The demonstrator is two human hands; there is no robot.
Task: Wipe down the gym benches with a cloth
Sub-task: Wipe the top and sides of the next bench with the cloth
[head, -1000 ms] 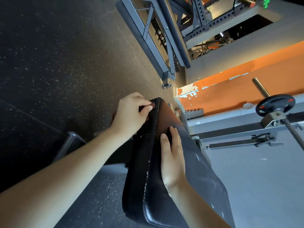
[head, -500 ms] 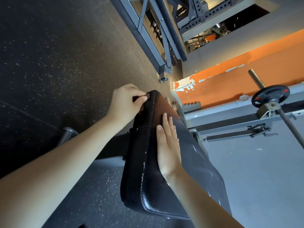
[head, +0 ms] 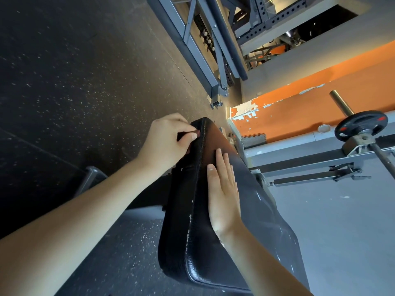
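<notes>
Black padded gym bench pad over a dark speckled rubber floor, with two bare hands on it.
The right hand lies flat and open on the pad's top. The left hand is curled at the far side edge, pinching a small dark-red scrap, possibly the cloth.

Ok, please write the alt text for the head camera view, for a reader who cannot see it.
A person's left hand pinches a small dark piece, probably the cloth, against the side edge of a black bench pad, while the right hand lies flat on its top. Behind are a weight plate on a bar and an orange wall.
</notes>
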